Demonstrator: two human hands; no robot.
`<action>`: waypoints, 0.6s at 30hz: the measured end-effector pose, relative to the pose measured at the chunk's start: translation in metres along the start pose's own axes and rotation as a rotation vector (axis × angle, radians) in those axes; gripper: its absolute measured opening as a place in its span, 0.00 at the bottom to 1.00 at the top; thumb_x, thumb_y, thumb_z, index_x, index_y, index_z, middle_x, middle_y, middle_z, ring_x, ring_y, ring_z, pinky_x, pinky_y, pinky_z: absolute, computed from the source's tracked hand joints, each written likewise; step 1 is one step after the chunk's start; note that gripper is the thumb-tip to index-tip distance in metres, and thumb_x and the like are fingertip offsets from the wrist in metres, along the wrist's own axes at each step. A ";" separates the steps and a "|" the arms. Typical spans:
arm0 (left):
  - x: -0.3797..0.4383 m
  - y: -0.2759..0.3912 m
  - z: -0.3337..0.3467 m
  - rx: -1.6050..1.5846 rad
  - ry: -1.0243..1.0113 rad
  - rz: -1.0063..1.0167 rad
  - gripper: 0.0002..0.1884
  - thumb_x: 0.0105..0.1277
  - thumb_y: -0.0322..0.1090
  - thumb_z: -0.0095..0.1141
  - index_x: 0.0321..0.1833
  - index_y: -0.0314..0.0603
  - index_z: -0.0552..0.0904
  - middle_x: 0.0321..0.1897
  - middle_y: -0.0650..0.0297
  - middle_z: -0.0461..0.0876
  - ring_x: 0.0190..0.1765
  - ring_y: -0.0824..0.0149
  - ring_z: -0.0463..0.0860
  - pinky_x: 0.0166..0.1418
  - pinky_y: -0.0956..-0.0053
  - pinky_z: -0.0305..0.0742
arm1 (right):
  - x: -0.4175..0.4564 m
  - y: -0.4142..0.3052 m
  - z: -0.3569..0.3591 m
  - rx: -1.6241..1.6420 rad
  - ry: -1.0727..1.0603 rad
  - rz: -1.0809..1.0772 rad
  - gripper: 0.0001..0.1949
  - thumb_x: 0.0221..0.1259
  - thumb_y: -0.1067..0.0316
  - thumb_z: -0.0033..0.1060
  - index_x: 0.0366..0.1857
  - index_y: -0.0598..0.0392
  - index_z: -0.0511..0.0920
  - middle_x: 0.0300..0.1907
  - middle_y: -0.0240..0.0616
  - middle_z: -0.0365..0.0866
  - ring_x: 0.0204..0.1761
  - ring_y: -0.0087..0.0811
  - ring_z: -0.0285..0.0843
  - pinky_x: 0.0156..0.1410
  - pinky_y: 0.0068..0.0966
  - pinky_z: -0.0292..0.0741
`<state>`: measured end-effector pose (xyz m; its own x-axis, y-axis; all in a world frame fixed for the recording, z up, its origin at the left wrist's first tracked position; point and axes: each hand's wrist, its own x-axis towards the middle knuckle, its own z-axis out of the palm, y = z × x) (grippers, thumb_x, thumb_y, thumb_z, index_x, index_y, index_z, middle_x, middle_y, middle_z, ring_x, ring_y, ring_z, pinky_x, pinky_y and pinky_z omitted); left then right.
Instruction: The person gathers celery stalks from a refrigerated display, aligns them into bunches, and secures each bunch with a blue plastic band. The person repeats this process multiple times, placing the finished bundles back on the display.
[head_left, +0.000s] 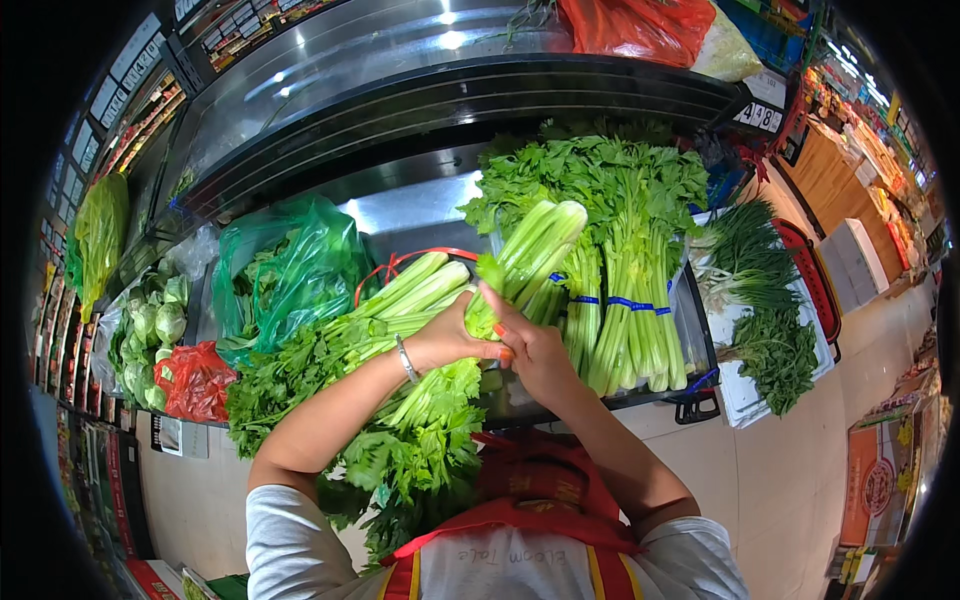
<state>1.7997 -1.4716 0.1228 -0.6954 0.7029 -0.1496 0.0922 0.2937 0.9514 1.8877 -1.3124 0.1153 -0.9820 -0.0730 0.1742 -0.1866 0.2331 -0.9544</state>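
Note:
My left hand (448, 335), with a metal bracelet at the wrist, is wrapped around the middle of a celery bunch (541, 241). The bunch slants across in front of me, its cut base up and to the right, its leaves hanging toward my apron. From the other side my right hand (537, 351) meets the stalks, index finger laid along them and other fingers curled near the left thumb; whether it grips is unclear. Under and left of the held bunch lie loose celery bunches (420, 296). To the right, celery bunches (636, 330) stand tied with blue bands.
A green plastic bag (292, 270) of leafy greens sits left on the display shelf. Further left are a red plastic bag (196, 381) and bagged round green vegetables (159, 322). Scallions (742, 251) lie at right on a white foam box (808, 319). A black shelf ledge (450, 94) runs behind.

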 end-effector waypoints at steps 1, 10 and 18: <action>0.001 -0.002 0.002 0.026 0.026 0.060 0.49 0.44 0.54 0.76 0.62 0.29 0.64 0.49 0.54 0.78 0.50 0.64 0.78 0.57 0.72 0.72 | 0.000 0.002 0.000 0.004 0.017 -0.016 0.29 0.68 0.77 0.40 0.71 0.33 0.60 0.21 0.40 0.69 0.21 0.27 0.68 0.33 0.25 0.72; -0.004 0.020 0.004 0.190 0.054 0.024 0.39 0.54 0.52 0.70 0.60 0.30 0.69 0.51 0.54 0.78 0.55 0.64 0.76 0.61 0.70 0.69 | -0.005 -0.003 -0.012 0.114 -0.027 -0.017 0.29 0.75 0.60 0.41 0.75 0.35 0.45 0.28 0.36 0.77 0.27 0.28 0.80 0.38 0.25 0.75; -0.006 0.002 0.006 0.120 0.085 0.126 0.30 0.56 0.47 0.68 0.53 0.32 0.74 0.37 0.56 0.84 0.40 0.65 0.83 0.49 0.72 0.76 | -0.028 0.005 -0.002 0.343 0.064 -0.130 0.39 0.68 0.71 0.50 0.74 0.50 0.35 0.39 0.44 0.81 0.29 0.25 0.79 0.40 0.23 0.76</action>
<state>1.8086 -1.4711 0.1235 -0.7299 0.6835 -0.0029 0.2634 0.2853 0.9215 1.9144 -1.3069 0.1061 -0.9527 -0.0173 0.3035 -0.2997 -0.1130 -0.9473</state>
